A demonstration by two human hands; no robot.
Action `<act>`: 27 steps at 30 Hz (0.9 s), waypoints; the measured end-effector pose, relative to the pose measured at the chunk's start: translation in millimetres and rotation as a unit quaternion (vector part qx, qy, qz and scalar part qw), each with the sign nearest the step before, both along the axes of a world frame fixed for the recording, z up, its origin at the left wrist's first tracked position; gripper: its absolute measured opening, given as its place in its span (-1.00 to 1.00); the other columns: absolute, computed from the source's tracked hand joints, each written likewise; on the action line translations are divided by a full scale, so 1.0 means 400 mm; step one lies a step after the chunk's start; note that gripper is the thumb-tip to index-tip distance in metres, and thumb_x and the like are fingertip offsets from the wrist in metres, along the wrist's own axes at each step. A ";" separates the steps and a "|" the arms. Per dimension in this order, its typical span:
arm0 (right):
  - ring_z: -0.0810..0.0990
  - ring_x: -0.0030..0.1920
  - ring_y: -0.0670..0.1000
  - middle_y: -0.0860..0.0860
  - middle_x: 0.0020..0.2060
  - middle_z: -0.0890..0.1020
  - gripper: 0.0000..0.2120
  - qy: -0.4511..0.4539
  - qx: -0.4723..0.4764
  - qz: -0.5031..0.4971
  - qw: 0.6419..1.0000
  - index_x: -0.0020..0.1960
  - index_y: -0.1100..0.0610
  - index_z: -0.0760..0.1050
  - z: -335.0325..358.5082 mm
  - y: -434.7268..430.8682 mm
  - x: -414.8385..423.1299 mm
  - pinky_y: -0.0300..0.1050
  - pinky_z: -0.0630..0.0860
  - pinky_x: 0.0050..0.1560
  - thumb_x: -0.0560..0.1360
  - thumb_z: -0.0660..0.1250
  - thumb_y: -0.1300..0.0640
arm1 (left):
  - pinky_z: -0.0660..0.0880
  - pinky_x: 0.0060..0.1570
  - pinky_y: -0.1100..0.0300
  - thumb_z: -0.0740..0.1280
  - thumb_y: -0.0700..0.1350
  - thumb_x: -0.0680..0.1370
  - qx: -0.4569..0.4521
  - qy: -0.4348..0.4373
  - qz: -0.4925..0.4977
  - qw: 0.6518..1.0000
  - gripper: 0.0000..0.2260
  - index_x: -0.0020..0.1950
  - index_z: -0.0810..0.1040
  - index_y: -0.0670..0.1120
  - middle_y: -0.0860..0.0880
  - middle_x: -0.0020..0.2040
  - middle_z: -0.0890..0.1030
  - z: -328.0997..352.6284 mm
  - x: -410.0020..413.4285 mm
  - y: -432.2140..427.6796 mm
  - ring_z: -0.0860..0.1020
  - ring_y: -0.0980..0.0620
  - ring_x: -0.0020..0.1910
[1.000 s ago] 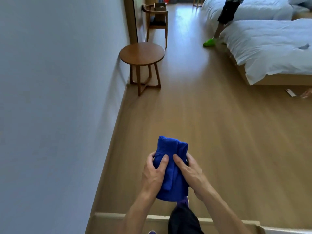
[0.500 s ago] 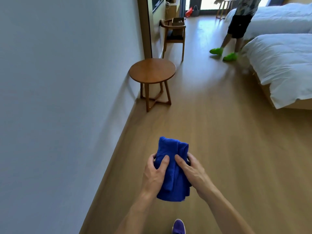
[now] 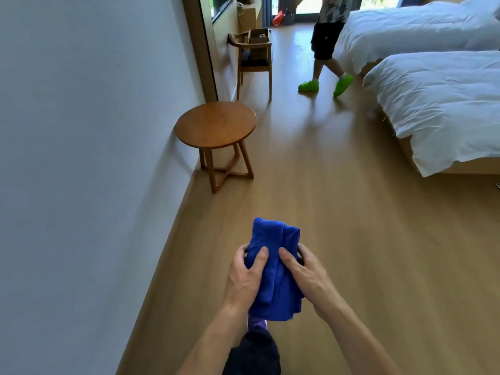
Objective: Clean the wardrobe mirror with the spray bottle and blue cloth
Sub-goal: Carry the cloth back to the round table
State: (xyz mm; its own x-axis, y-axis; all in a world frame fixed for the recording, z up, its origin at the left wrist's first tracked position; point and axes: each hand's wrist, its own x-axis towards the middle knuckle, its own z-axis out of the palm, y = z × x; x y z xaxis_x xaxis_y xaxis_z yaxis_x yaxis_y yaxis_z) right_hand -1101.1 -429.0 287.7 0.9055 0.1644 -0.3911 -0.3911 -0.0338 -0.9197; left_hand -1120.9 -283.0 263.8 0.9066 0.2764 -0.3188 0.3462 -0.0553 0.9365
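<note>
Two hands, left hand (image 3: 244, 277) and right hand (image 3: 307, 277), clasp folded plush blue cloth (image 3: 273, 266).

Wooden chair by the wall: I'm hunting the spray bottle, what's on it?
A cardboard box sits on the wooden chair, with something dark on the seat beneath it. The box's walls hide its contents.

Hanging upright at six o'clock as a folded, bunched deep-blue terry cloth (image 3: 273, 266), being gripped at nine o'clock by the left hand (image 3: 244, 277), at three o'clock by the right hand (image 3: 307, 277).
</note>
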 end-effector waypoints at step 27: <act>0.70 -0.05 -0.11 -0.06 -0.01 0.72 -0.79 0.023 -0.038 0.078 0.996 0.20 -0.08 0.51 -0.048 0.035 1.045 -0.18 0.62 -0.10 0.58 0.33 -0.08 | 0.63 0.15 -0.05 0.41 0.31 0.42 -0.026 0.038 0.088 0.995 -0.51 0.23 0.50 0.08 0.06 0.13 0.66 -0.035 0.982 0.028 0.67 0.06 0.07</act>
